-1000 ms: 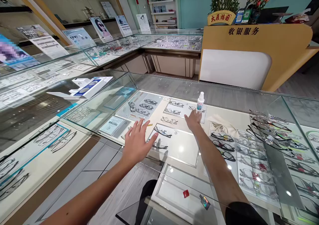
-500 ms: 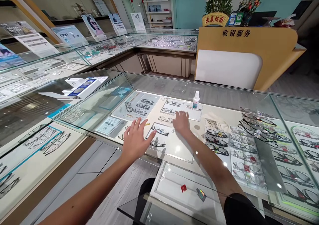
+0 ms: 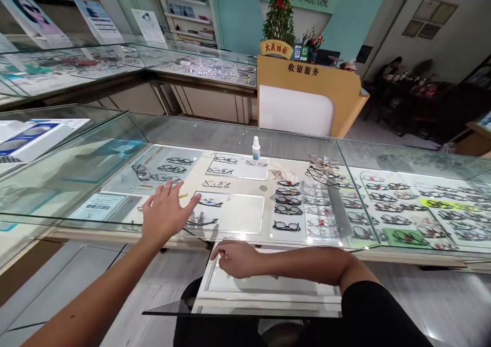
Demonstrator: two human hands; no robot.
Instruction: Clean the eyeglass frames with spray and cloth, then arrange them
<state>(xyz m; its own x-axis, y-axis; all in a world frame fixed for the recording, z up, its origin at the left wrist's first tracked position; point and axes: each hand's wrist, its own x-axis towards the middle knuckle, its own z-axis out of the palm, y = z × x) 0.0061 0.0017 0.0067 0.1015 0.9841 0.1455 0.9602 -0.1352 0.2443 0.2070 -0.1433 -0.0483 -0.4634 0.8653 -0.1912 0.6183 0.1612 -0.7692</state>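
Pulled-out drawer (image 3: 291, 289) — beneath the curled right hand (image 3: 238, 259) — contact unclear

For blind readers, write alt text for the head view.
A bare left hand spread over a clear glass counter displaying dark-framed eyeglasses; the curled right hand above a white drawer. A small white plastic bottle stands on the counter.

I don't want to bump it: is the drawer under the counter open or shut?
Open: the drawer juts out, its inside showing beneath the right hand.

From close above and behind the left hand (image 3: 165, 213) and right hand (image 3: 238, 260), the head camera faces forward and down.
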